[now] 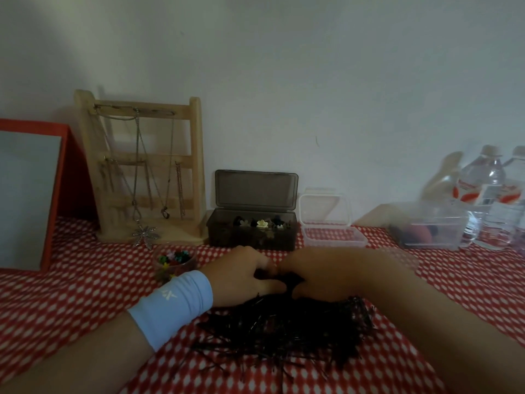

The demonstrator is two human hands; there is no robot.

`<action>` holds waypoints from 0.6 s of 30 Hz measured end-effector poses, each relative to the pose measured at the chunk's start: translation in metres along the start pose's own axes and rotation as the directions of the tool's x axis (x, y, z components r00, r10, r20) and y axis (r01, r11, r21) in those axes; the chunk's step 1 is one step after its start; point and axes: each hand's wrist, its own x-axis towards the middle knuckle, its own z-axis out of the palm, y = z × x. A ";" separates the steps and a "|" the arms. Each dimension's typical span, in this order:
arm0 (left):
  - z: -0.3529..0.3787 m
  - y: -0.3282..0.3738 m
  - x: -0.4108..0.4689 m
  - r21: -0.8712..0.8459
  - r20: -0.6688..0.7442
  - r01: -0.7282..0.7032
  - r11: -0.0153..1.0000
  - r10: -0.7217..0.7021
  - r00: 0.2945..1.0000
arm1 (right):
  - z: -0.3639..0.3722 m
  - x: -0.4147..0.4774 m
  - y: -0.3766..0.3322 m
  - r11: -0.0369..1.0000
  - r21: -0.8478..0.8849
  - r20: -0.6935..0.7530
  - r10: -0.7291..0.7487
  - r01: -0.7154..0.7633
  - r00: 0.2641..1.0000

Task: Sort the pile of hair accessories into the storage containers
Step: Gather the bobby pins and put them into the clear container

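The left hand (pixel 244 275) is pinching a tuft of hairpins (pixel 284 331) at the pile's far edge; the blurred right hand (pixel 321 275) is resting against it, grip unclear. Most are lying unsorted; the dark box (pixel 252 233) behind is holding clips.

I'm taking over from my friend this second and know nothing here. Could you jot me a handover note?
Left hand: fingers curled on a dark bunch of pins at the far edge of the pile of hairpins.
Right hand: blurred, meeting the same bunch; its grip cannot be told.
The pile is large and lies on the cloth nearest you.
Done: dark box holds clips, round tub holds coloured clips, right clear tub holds a few items.
Left: the whole pile; the small clear container looks empty.
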 end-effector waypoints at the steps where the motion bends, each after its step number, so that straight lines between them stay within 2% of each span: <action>1: -0.001 -0.001 0.000 -0.017 -0.008 0.010 1.000 -0.010 1.000 | 0.000 0.001 -0.001 1.000 0.004 0.003 -0.003 0.003 1.000; 4: -0.008 -0.005 -0.002 -0.025 0.007 0.037 0.999 -0.037 0.999 | -0.006 -0.003 0.000 0.999 0.030 0.019 -0.021 0.020 1.000; 10: -0.020 -0.008 -0.003 0.054 0.148 0.052 0.997 -0.059 0.987 | -0.014 -0.009 0.009 0.999 0.027 0.025 0.031 -0.031 0.999; 18: -0.022 -0.014 -0.003 0.054 0.200 0.041 0.998 -0.051 0.978 | -0.018 -0.010 0.016 0.989 0.136 0.001 0.062 -0.061 0.998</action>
